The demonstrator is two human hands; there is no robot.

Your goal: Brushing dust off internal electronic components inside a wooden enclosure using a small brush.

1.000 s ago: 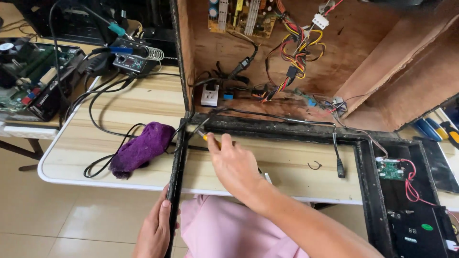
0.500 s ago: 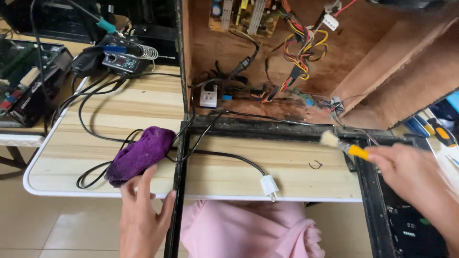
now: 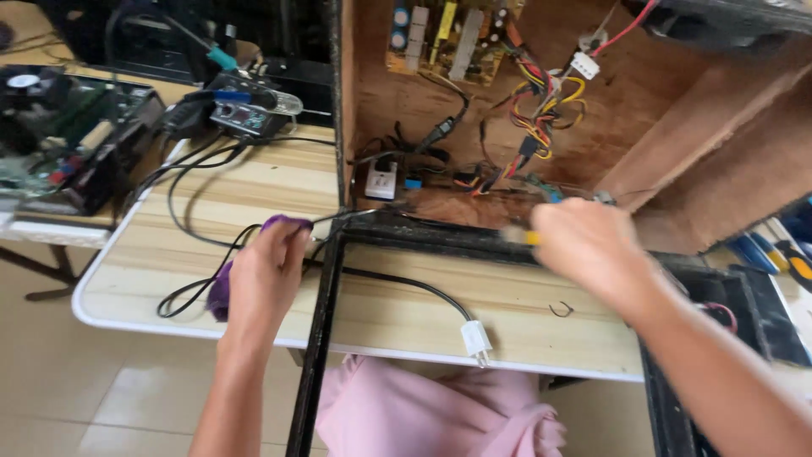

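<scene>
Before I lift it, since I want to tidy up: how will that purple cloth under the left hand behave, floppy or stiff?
Probably floppy: the purple cloth lies bunched and rumpled under the left hand, so it should sag and fold when lifted. It looks light for its size. It lies against the looped black cable, so it could perhaps drag that along the table.

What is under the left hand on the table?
A purple cloth lies under the left hand. Only its edges show, above the fingers and beside the wrist. The hand covers the middle. Black cables run beside it on the table.
</scene>
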